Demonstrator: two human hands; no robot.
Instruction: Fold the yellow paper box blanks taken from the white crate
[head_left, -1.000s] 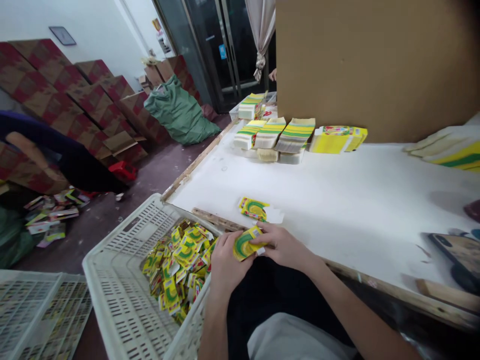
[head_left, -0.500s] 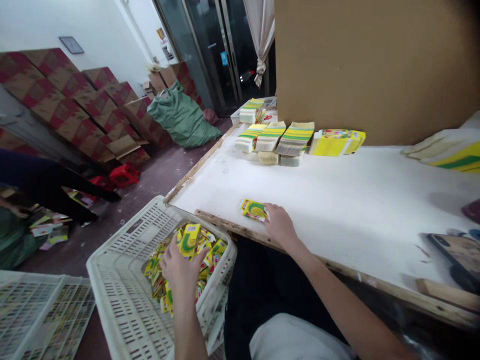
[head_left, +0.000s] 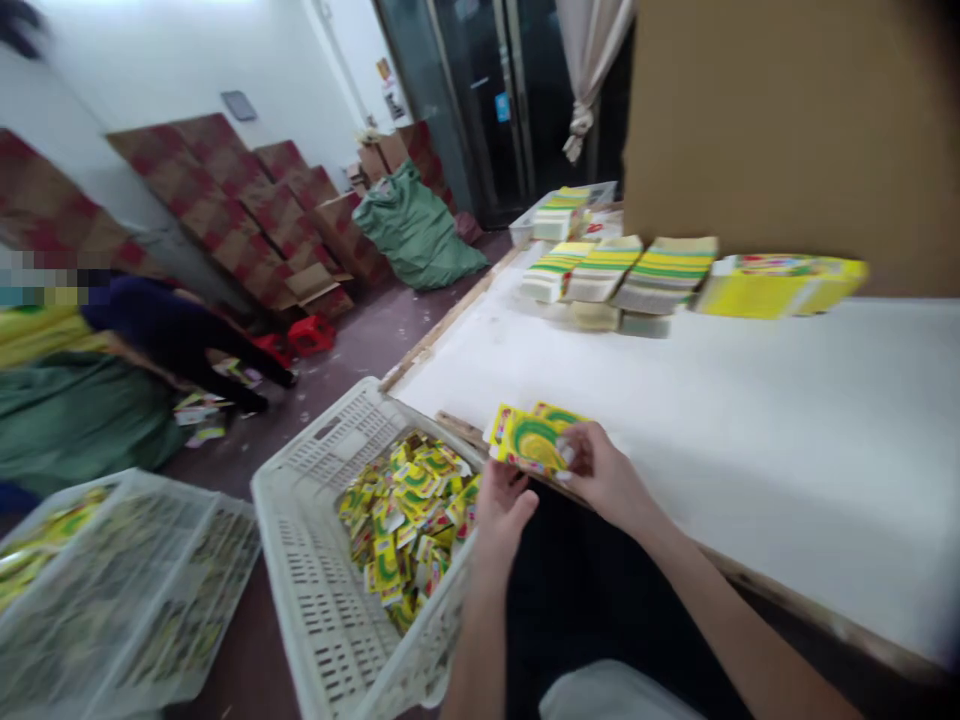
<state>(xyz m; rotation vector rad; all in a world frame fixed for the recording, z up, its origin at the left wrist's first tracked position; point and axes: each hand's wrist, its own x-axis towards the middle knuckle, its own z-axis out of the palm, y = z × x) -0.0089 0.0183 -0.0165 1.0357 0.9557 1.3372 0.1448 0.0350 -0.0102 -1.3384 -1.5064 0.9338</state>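
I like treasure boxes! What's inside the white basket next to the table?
The white basket holds a heap of small yellow-and-green packets. Its bottom under the heap is covered, and the left hand hides the near corner.

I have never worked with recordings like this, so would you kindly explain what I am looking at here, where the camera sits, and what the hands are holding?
There is no machine here: a person works with two bare hands, and the one camera sits on their head, looking forward and down. The right hand grips a flat yellow and green carton blank at the near edge of a white table; the left hand is just under it, fingers touching. Beside the left hand stands a white plastic crate heaped with folded little boxes in the same colours. Farther back on the table lie stacks of blanks, in front of a tall cardboard sheet. Another person is on the floor to the left.
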